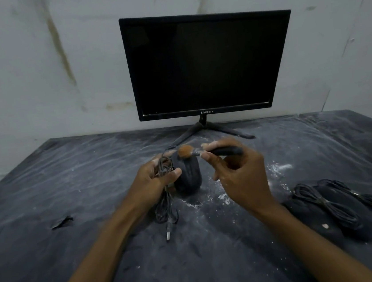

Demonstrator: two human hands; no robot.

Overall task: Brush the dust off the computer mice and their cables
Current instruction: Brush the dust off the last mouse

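Monitor (206, 62) bezel reads "QWERTY"; right hand (237, 169) pinches brush (204, 152).

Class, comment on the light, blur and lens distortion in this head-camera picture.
Head view: dim, flat light with soft shadows; the brush and the right hand gripping it are smeared by motion; the mouse in the left hand looks soft; wide-angle bending skews the monitor; no glare on its dark screen.
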